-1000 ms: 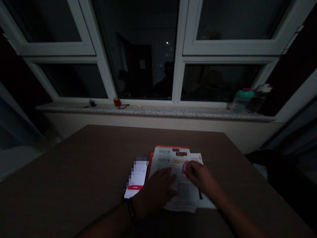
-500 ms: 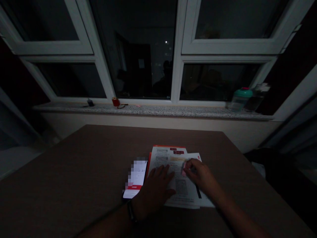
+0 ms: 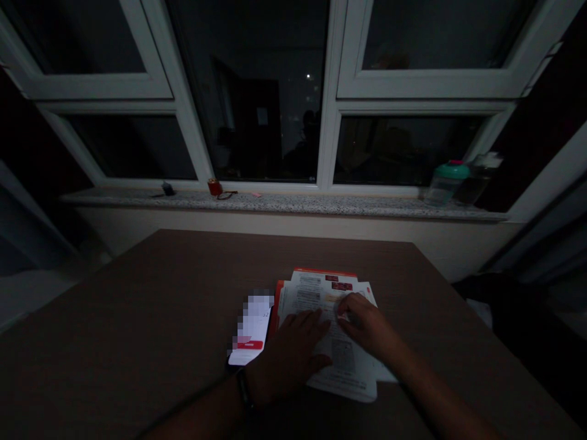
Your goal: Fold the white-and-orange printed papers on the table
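Observation:
My left hand (image 3: pixel 288 357) lies flat on a printed paper leaflet (image 3: pixel 321 293) with red labels, and a dark band circles its wrist. My right hand (image 3: pixel 367 324) rests on the leaflet's right part with its fingers curled against the paper. Whether those fingers pinch anything is hard to tell in this dim light. An orange-red folder or card edge (image 3: pixel 275 318) shows under the leaflet's left side. Just left of it, next to my left hand, lies a lit smartphone (image 3: pixel 252 327) with a blurred patch on its screen.
The brown wooden table (image 3: pixel 137 293) fills the lower view. Beyond it runs a speckled stone windowsill (image 3: pixel 284 205) holding a small red object (image 3: pixel 214 187), a pair of glasses (image 3: pixel 227 195), a green-lidded bottle (image 3: pixel 444 186) and a clear bottle (image 3: pixel 477 183). Dark window panes stand behind.
The leaflet has shifted, its lower edge now reaching further down and right. The pink item seen at my right fingers earlier no longer shows clearly. My left hand has barely moved.

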{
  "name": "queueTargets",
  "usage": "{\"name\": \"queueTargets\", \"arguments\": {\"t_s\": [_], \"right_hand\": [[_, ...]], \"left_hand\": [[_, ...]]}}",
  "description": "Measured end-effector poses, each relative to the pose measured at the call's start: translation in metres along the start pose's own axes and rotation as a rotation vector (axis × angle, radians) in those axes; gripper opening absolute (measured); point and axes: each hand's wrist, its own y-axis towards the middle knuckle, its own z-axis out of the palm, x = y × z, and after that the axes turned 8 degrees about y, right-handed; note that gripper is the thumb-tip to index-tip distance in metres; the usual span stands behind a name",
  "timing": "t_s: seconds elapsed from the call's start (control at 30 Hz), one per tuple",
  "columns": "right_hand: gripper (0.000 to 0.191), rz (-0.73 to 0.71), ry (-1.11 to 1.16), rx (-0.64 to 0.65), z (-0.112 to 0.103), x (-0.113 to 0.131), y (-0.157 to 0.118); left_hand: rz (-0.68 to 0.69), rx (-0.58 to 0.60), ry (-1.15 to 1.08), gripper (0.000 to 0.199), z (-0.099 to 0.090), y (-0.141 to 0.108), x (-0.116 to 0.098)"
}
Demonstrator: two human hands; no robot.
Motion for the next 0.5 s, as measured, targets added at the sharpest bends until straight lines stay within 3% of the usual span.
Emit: {"name": "queueTargets", "arguments": {"t_s": [0.27, 0.5], "right_hand": [[0.012, 0.106, -0.042, 0.046, 0.005, -0.008, -0.002], [0.009, 0.099, -0.035, 0.010, 0.006, -0.011, -0.002]], "left_hand": [[0.005, -0.041, -0.110, 0.046, 0.000, 0.003, 0.001], [0.010, -0.047, -0.036, 0.046, 0.000, 0.004, 0.004]]}}
